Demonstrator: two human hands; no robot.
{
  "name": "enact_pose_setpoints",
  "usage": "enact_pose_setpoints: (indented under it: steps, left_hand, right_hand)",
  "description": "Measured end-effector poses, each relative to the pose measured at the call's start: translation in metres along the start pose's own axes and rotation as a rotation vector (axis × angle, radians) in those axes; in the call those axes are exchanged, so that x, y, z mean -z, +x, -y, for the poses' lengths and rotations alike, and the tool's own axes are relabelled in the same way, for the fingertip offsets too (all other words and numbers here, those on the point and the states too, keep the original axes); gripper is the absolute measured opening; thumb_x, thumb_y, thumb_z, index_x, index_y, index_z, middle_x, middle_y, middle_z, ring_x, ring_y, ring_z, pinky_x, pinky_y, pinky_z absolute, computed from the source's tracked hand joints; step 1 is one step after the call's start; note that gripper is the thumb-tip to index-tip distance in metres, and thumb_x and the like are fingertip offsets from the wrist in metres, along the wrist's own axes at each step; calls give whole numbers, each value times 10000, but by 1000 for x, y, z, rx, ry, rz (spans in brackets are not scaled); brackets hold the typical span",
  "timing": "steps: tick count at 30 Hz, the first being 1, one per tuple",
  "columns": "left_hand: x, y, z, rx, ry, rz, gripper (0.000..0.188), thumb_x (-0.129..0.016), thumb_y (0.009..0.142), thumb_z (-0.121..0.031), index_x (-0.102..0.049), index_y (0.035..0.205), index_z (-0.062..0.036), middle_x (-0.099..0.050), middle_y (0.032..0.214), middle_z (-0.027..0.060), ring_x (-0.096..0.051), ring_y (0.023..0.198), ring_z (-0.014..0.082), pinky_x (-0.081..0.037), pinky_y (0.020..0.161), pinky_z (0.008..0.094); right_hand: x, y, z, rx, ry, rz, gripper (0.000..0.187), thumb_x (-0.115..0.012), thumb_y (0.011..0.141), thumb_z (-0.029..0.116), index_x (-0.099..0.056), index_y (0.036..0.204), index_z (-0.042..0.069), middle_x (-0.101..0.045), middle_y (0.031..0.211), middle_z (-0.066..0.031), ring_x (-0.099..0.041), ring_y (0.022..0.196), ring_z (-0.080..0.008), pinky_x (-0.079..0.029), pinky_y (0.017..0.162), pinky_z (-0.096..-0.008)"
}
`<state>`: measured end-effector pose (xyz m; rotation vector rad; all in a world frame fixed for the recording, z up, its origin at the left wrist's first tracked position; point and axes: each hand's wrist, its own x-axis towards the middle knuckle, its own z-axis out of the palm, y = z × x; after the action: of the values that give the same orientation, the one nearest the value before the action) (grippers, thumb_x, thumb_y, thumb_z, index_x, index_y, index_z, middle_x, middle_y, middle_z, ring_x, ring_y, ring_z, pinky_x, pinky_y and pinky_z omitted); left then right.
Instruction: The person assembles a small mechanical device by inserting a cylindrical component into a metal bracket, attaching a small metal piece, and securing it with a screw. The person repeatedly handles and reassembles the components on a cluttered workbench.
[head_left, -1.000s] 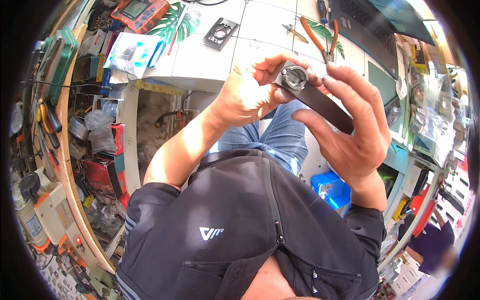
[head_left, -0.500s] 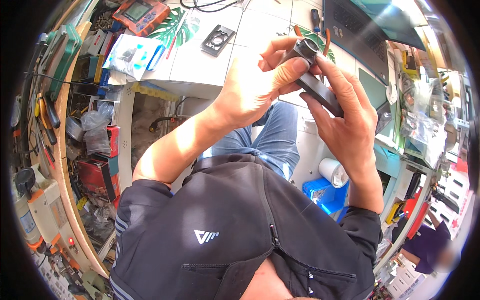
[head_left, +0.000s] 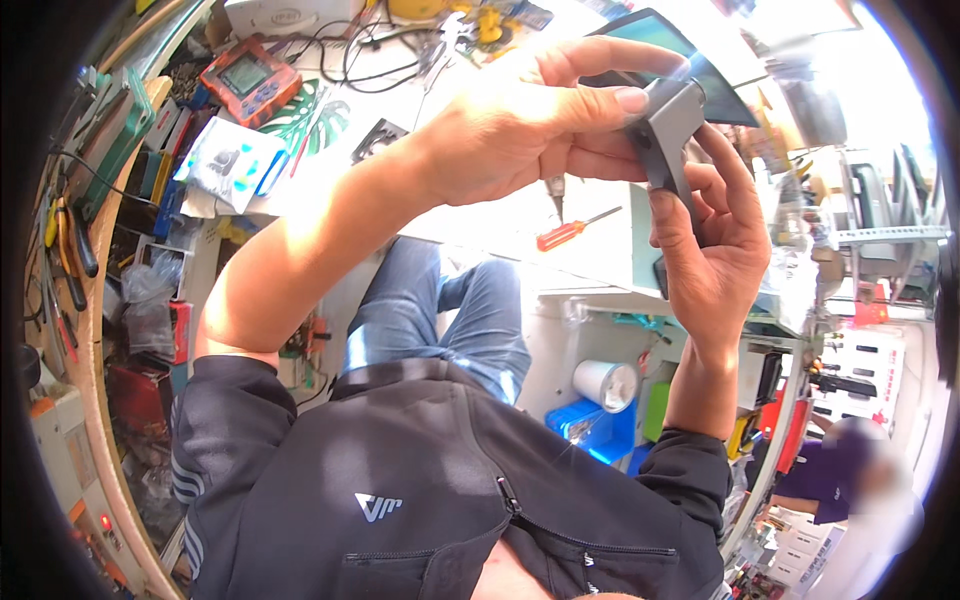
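Observation:
A black device [head_left: 672, 118] with a block-shaped head and a long flat body is held up between both hands at the upper right. My left hand [head_left: 500, 130] pinches the block end between thumb and fingers. My right hand [head_left: 715, 235] is closed round the lower body, thumb on the near side and fingers behind. The device's round lens-like face does not show now. Below the hands, an orange-handled screwdriver [head_left: 560, 236] lies on the bench. A flat black plate [head_left: 378, 138] is partly hidden behind my left forearm.
An orange handheld meter [head_left: 250, 82] and a plastic-bagged item [head_left: 228, 160] rest at the bench's left. Cables [head_left: 365, 65] lie at the back, and a laptop screen [head_left: 725, 85] stands behind the device. Under the bench sits a blue bin [head_left: 615, 435]. Another person [head_left: 825, 470] is at the right.
Both hands have carried the device to the right and turned it, so its round face is no longer visible. The view has shifted, bringing the orange-handled screwdriver into sight.

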<state>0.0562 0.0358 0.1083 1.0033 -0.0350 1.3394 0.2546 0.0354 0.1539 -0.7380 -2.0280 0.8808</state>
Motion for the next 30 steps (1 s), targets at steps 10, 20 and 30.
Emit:
enact_pose_setpoints:
  steps: [10, 20, 30]
  left_hand:
    - [-40, 35, -16, -23, 135, -12, 416, -530, 958, -172, -443, 1312, 30, -610, 1140, 215, -634, 1038, 291, -520, 937, 374]
    - [-62, 49, -16, -69, 188, 66, 386, -523, 962, -153, -465, 1290, 41, -609, 1123, 194, -652, 983, 251, -539, 911, 333]
    - [-39, 5, 3, 44, 227, -8, 406, -500, 979, -235, -459, 1316, -15, -597, 1152, 124, -605, 1076, 214, -495, 969, 380]
  right_hand:
    - [32, 7, 37, -126, 300, -63, 585, -656, 882, 122, -374, 1372, -28, -634, 867, -82, -513, 520, -50, -329, 386, -158]
    - [49, -4, 52, -65, 389, -77, 607, -670, 863, 80, -359, 1380, 11, -630, 902, -84, -564, 588, -67, -388, 445, -150]
    - [13, -29, 9, 308, -365, -152, 553, -728, 751, -54, -533, 1261, 32, -663, 1039, -123, -621, 769, -115, -489, 646, -203]
